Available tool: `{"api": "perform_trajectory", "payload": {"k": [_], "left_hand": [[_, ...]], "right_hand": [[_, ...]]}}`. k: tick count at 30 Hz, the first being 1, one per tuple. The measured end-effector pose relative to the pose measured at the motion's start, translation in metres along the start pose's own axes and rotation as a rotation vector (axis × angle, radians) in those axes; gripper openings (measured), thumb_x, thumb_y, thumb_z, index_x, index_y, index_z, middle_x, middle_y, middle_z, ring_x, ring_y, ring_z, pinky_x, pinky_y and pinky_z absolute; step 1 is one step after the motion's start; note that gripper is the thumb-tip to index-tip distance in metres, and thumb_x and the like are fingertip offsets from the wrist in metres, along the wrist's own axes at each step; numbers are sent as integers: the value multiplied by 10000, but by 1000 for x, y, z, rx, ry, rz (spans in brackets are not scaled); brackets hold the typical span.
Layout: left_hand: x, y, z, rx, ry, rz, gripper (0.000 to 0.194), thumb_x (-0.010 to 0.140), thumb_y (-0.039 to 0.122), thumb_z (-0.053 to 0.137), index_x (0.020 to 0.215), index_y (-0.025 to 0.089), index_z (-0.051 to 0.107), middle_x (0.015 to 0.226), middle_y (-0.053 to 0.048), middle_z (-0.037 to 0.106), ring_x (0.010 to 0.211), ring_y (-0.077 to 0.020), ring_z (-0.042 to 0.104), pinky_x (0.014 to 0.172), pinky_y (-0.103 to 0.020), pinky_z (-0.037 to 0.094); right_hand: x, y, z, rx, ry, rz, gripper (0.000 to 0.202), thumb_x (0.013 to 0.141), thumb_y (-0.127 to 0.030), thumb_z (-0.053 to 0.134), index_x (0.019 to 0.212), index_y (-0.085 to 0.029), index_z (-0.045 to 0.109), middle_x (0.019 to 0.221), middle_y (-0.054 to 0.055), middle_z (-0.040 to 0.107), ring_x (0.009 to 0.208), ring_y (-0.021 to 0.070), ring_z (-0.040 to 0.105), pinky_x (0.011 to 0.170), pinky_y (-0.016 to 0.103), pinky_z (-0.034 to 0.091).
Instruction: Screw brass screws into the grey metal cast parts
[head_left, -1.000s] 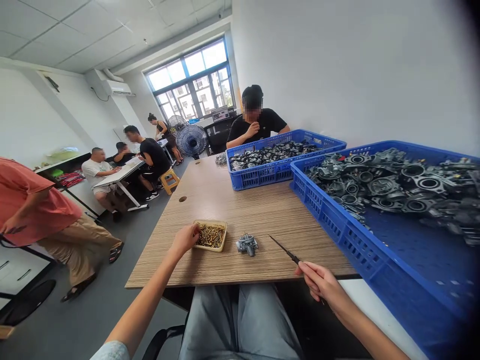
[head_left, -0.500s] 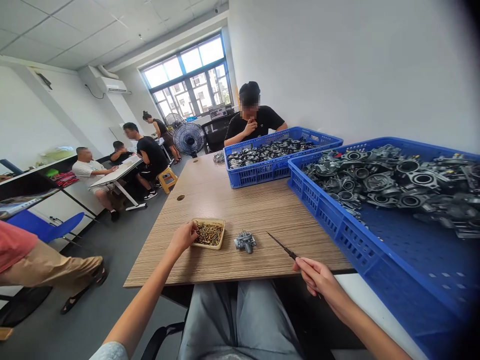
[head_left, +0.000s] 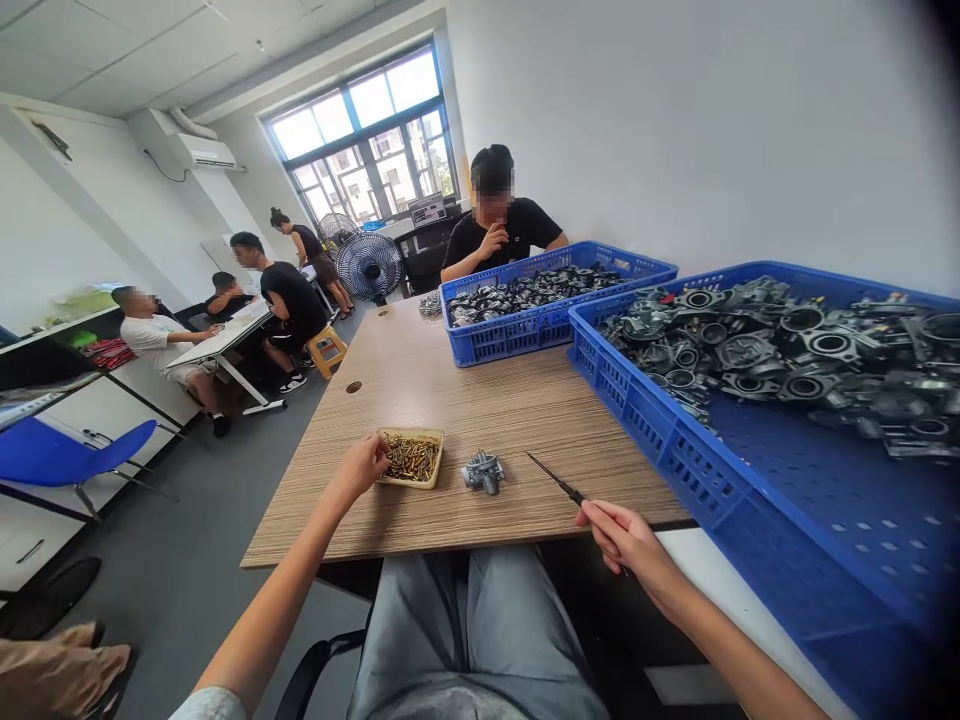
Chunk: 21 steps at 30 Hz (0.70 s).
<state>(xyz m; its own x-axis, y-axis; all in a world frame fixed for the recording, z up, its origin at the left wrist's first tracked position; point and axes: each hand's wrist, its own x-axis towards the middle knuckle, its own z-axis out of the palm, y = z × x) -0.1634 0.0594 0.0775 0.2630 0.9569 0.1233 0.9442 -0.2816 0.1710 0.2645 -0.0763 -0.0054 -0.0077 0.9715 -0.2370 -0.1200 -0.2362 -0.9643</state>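
My left hand (head_left: 363,465) is at the left rim of a small cream tray (head_left: 440,462) full of small brass parts (head_left: 412,457). Its fingertips are pinched together over the parts, and whatever they may hold is too small to make out. To the right of the tray a grey metal carburetor (head_left: 484,472) sits on the wooden table (head_left: 427,390). Close to the table's front edge, my right hand (head_left: 621,535) grips a thin dark screwdriver (head_left: 553,478) by its handle. The shaft points up and left toward the carburetor, apart from it.
A large blue crate (head_left: 667,450) of metal carburetor bodies (head_left: 787,340) stands on the right. Behind it is a second blue crate (head_left: 510,345) with dark parts. Across the table sits a person (head_left: 502,230). Farther left are other people, a fan (head_left: 369,266) and a blue chair (head_left: 82,455).
The view has shifted slightly. Both hands keep nearly the same place, left at the tray and right on the screwdriver. A passer-by at the far left has moved mostly out of view.
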Motion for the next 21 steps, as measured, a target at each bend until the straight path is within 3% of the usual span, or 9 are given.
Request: {"api": "perform_trajectory", "payload": {"k": [7,12,21], "left_hand": [[1,5,3,-36,-28,22,146,819,102,551,900,189,637,836,-22,674,783,-172,625,732,-277,461],[-4,20,0,-51,-51,35,157,817,92,559,902,189,649,879,-36,686,826,-185,638,751,-279,469],[-29,71,-39,17,-110,91,164,857,112,521,915,199,648,949,-71,665,843,-205,631,759,-299,466]], "right_hand": [[2,2,0,-4,-3,-6,532,735,-717,687,732,-187,636,464,-101,308,414,67,245,367,207,303],[7,10,-3,-3,-19,0,555,721,-739,687,739,-187,641,467,-102,299,413,65,233,362,210,304],[12,21,-6,-27,1,14,549,741,-742,659,751,-193,641,478,-92,302,415,75,241,352,223,309]]}}
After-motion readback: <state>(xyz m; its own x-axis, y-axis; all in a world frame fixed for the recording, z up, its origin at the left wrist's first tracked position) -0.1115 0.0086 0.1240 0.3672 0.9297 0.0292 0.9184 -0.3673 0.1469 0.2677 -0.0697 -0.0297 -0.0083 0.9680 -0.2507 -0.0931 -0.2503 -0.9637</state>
